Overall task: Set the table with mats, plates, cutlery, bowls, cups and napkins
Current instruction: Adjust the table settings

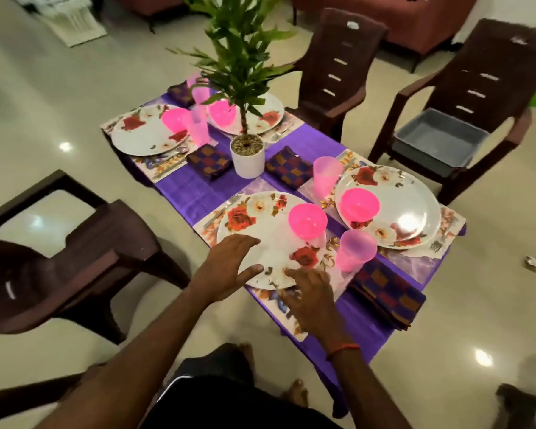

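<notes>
A low table under a purple cloth [195, 190] carries several place settings. The nearest floral plate [260, 224] lies on a floral mat [209, 230] and holds a pink bowl [307, 220]. Beside it stand a pink cup [355, 250] and a checked napkin [387, 294], and a fork [222, 209] lies at the plate's far left. My left hand [226, 267] hovers open over the plate's near left edge. My right hand [310, 297] is open at the plate's near right rim, fingers spread. A second plate [396, 209] with a bowl [359, 203] sits to the right.
A potted plant [247, 153] stands at the table's centre, with two more settings behind it. Brown plastic chairs [75, 239] surround the table; the right one [464, 97] holds a grey tub [440, 140]. My bare feet [296, 391] are on the tiled floor below.
</notes>
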### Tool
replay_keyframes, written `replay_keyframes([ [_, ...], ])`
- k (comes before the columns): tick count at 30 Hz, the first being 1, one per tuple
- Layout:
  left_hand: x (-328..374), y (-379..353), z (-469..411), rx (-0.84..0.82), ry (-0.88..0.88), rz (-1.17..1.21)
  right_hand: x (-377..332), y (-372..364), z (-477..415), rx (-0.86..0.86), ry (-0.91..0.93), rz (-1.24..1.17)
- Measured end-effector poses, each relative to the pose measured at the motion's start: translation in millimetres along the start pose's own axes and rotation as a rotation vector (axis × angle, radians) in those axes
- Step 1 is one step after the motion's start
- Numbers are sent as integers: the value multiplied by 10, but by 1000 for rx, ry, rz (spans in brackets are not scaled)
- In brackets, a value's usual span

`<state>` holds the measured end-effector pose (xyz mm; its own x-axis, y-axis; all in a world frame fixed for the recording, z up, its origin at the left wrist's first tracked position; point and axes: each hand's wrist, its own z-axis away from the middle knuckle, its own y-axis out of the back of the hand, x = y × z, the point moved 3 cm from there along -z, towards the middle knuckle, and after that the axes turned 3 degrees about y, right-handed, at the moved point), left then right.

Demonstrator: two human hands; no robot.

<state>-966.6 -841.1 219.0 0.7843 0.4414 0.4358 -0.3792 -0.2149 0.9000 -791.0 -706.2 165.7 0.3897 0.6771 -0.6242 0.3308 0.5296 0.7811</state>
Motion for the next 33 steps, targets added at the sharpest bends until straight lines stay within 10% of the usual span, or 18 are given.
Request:
replay_keyframes([
  [13, -208, 276, 1088, 213, 278, -44, -1048, -197, 45, -160, 400, 77],
  [33, 324, -54, 2873, 193, 316, -19, -1278, -130, 1942, -282, 329, 174],
])
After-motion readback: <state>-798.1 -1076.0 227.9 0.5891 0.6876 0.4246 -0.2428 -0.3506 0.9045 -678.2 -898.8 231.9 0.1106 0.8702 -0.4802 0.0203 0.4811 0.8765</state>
